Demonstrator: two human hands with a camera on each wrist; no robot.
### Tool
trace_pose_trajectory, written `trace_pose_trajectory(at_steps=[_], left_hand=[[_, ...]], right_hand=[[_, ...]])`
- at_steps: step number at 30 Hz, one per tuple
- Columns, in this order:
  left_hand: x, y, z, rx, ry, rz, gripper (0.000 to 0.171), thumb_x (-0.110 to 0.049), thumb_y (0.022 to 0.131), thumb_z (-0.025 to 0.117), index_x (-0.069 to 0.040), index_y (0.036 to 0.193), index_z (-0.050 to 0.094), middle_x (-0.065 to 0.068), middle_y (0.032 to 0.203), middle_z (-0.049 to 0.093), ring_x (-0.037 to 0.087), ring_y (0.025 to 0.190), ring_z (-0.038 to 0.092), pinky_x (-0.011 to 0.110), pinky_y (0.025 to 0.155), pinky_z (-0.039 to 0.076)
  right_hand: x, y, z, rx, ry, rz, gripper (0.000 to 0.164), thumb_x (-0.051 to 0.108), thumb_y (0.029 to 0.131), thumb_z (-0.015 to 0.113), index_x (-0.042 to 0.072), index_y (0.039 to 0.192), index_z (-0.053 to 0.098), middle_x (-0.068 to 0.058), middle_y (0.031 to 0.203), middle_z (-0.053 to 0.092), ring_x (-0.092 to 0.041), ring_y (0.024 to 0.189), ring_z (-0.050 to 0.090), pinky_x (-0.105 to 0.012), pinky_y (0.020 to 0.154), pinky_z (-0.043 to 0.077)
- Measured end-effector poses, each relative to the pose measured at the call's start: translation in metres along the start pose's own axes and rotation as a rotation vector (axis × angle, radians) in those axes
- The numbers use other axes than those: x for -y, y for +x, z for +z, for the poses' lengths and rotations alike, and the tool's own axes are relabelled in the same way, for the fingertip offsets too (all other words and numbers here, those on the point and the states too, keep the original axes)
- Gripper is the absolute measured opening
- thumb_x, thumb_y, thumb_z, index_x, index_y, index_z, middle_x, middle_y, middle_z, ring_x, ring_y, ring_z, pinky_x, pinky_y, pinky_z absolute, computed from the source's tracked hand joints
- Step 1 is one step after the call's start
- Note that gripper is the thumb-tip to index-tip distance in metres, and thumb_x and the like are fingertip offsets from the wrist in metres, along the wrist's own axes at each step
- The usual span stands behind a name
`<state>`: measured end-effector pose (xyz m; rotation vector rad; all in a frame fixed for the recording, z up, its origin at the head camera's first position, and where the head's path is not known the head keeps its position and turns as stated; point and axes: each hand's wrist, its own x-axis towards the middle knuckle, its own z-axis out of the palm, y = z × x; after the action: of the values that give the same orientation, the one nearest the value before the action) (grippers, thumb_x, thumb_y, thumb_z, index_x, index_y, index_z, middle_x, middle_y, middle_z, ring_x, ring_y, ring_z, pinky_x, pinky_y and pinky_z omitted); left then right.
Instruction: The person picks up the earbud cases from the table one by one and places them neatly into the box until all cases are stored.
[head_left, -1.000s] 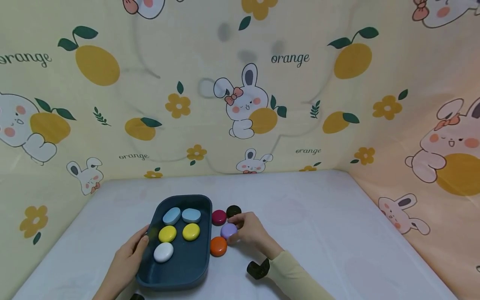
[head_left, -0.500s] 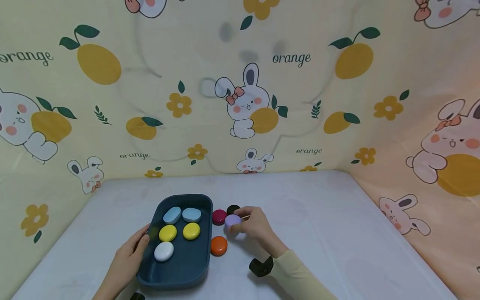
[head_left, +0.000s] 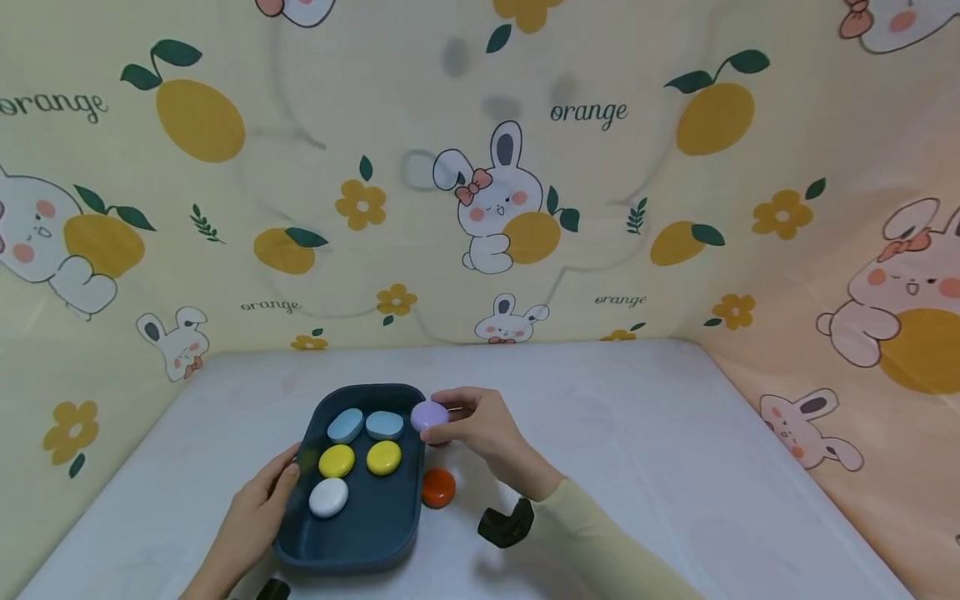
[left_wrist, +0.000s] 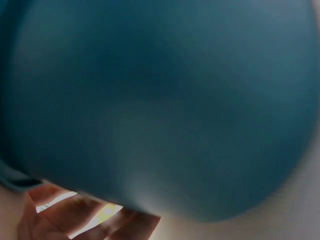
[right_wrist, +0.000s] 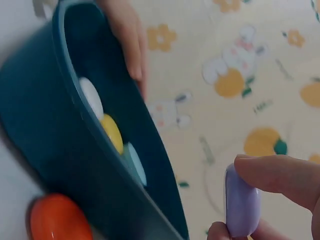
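My right hand pinches a glossy purple disc between thumb and fingers, raised at the right rim of the dark blue tray. In the right wrist view the purple disc is seen edge-on. My left hand grips the tray's left side, thumb at the rim; in the left wrist view its fingers show past the tray wall. Inside the tray lie two light blue ovals, two yellow discs and a white disc.
An orange disc lies on the white tabletop, close to the tray's right wall. My right hand hides most of the area above it. A printed curtain stands behind the table and along its sides.
My right hand has lifted the purple disc off the table beside the orange one and brought it up and left to the tray's rim. The left hand stays on the tray.
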<state>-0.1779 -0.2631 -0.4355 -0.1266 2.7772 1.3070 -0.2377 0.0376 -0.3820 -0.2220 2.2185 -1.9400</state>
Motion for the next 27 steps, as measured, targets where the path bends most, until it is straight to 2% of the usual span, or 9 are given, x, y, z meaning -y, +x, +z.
trace_pose_trajectory(at_steps=[5,10,14,20,27], left_hand=[[0.001,0.001,0.000,-0.002,-0.002,0.005,0.066,-0.047,0.107,0.027,-0.002,0.155,0.025,0.026,0.155,0.027,0.045,0.140,0.026,0.059,0.107,0.032],[0.003,0.001,0.000,-0.003,-0.006,0.018,0.065,-0.047,0.107,0.028,-0.002,0.155,0.026,0.025,0.155,0.027,0.044,0.140,0.026,0.059,0.107,0.032],[0.004,0.000,0.000,-0.011,-0.012,0.046,0.064,-0.046,0.107,0.030,-0.003,0.154,0.028,0.024,0.154,0.030,0.044,0.140,0.027,0.059,0.107,0.032],[0.005,-0.001,0.000,-0.015,-0.016,0.055,0.064,-0.046,0.107,0.031,-0.002,0.154,0.029,0.024,0.154,0.031,0.043,0.140,0.028,0.059,0.106,0.032],[0.003,-0.001,-0.001,-0.025,-0.014,0.054,0.063,-0.045,0.107,0.030,-0.002,0.154,0.029,0.024,0.154,0.031,0.043,0.140,0.029,0.058,0.107,0.032]], right_hand=[[0.008,-0.002,0.023,0.077,-0.071,-0.003,0.041,0.006,0.072,0.089,0.009,0.110,0.073,-0.003,0.100,0.066,-0.021,0.091,0.061,-0.032,0.080,0.056],[0.004,-0.001,0.045,0.188,-0.159,-0.017,0.039,0.009,0.071,0.090,0.011,0.107,0.074,0.002,0.094,0.067,-0.016,0.086,0.062,-0.029,0.077,0.057],[-0.002,0.001,0.059,0.239,-0.217,-0.044,0.038,0.009,0.071,0.090,0.011,0.106,0.075,0.006,0.092,0.067,-0.013,0.083,0.062,-0.026,0.075,0.056],[-0.008,0.006,0.071,0.290,-0.344,-0.111,0.039,0.013,0.070,0.091,0.009,0.105,0.075,0.010,0.088,0.068,-0.007,0.080,0.062,-0.020,0.072,0.054],[-0.008,0.015,0.076,0.393,-0.571,-0.220,0.041,0.015,0.071,0.091,0.006,0.107,0.075,0.011,0.087,0.068,-0.002,0.077,0.058,-0.015,0.070,0.051]])
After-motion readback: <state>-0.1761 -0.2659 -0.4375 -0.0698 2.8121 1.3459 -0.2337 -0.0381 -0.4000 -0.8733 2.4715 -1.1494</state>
